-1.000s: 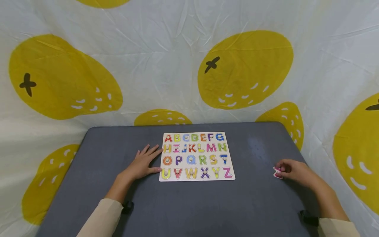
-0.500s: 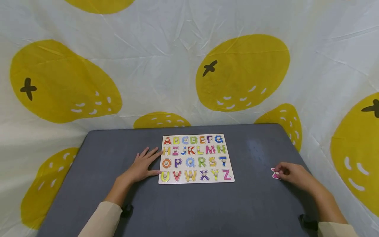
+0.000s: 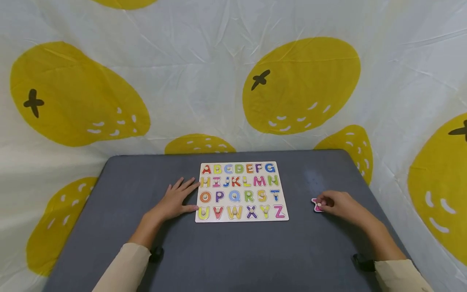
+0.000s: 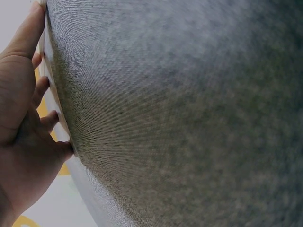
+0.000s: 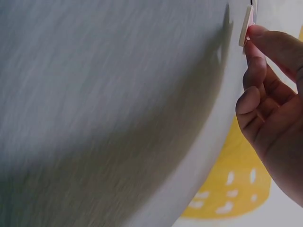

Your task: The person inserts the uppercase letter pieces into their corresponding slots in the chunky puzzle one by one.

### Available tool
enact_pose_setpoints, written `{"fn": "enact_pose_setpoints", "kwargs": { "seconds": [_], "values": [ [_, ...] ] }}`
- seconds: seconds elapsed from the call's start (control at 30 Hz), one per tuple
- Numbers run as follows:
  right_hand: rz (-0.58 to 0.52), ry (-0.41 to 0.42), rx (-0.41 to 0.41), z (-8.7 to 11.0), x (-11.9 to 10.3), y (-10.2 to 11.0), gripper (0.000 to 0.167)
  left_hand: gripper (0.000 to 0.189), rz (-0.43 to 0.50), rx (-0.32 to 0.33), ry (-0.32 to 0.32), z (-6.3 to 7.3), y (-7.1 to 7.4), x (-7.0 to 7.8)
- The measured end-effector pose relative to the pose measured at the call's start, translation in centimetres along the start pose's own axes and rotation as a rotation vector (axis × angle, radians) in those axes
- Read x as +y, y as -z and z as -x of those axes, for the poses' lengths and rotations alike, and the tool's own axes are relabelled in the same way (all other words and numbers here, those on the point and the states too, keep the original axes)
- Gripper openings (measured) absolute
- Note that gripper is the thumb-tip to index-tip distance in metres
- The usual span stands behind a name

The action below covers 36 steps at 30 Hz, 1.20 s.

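Note:
My right hand pinches a pink letter puzzle piece with a white border and small knob, to the right of the board. In the right wrist view, thumb and fingertip hold the thin piece near the table; the fingers hide part of its shape. The alphabet puzzle board lies flat, with colourful letters A to Z in rows. Its pink Z at the bottom right shows no knob, unlike most letters. With fingers spread, my left hand touches the board's left edge, thumb beside the U.
The dark grey table runs back to a white curtain printed with large yellow fruit. More of that curtain hangs along the right side. Dark bands sit at both wrists by the beige sleeves.
My right hand has moved left and slightly away from me, carrying the pink puzzle piece nearer the board. The left hand stays at the board's left edge.

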State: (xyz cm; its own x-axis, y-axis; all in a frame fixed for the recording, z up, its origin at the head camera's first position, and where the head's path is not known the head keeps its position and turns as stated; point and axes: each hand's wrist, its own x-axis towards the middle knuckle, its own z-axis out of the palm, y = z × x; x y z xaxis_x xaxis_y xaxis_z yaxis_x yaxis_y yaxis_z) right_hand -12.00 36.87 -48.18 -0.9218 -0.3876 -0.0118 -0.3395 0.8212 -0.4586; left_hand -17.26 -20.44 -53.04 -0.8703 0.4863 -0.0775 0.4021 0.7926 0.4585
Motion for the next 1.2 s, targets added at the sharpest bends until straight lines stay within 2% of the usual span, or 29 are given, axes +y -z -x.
{"fn": "enact_pose_setpoints", "kwargs": {
  "seconds": [0.17,0.5,0.87,1.2],
  "values": [
    [-0.015,0.063,-0.021,-1.9,-1.9,-0.8,0.011,0.088,0.003,-0.003,-0.003,0.0,0.1,0.1],
    [-0.057,0.094,-0.123,-4.6,-4.8,-2.6,0.010,0.087,0.002,-0.002,0.002,0.1,0.1,0.1],
    [-0.115,0.170,-0.163,-5.3,-7.0,-4.4,0.007,0.087,0.006,-0.001,-0.003,0.0,0.2,0.2],
    [-0.096,0.158,-0.166,-5.5,-8.1,-5.3,0.009,0.089,-0.014,-0.013,0.011,-0.1,0.1,0.1]
  ]
}}
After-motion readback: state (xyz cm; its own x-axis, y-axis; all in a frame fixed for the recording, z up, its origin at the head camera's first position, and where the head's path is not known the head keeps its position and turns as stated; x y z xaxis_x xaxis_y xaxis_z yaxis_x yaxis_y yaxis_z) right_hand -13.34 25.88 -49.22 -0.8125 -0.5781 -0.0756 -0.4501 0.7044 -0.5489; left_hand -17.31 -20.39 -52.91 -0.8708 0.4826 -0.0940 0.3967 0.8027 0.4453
